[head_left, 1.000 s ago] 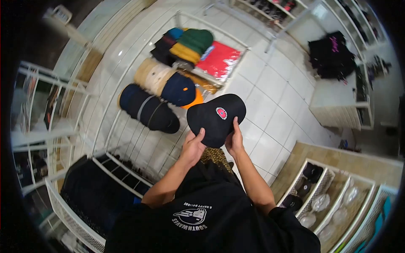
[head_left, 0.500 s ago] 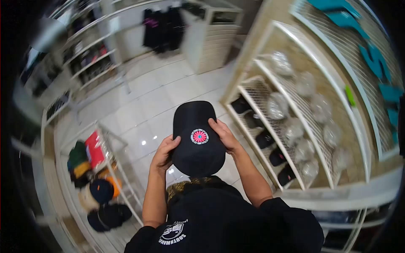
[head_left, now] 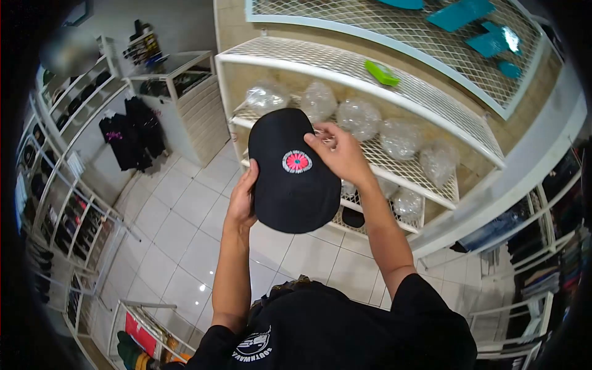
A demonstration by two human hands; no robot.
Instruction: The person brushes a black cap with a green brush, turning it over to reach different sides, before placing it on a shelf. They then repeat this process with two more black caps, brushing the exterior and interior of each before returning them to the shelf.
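A black baseball cap [head_left: 290, 197] with a round pink-and-white flower emblem is held up in front of my chest, its brim pointing away from me. My left hand [head_left: 242, 196] grips the cap's left side, thumb on top and fingers hidden beneath. On the opposite edge, near the brim, my right hand [head_left: 336, 151] holds on with its thumb against the cap and its fingers curled. Just beyond the cap, crumpled clear plastic bundles [head_left: 359, 118] sit on a white mesh rack [head_left: 370, 79].
A bright green object [head_left: 382, 73] lies on the rack's top shelf. Black garments [head_left: 129, 132] hang at the far left, beside a counter [head_left: 197, 114]. Clothes racks [head_left: 524, 333] stand at the right. Lower left, a low stand [head_left: 145, 305] bears a red item and caps.
My view has turned right toward the mesh rack, and the cap has come up with both hands to its front. My right hand's fingers have lifted partly off the brim edge.
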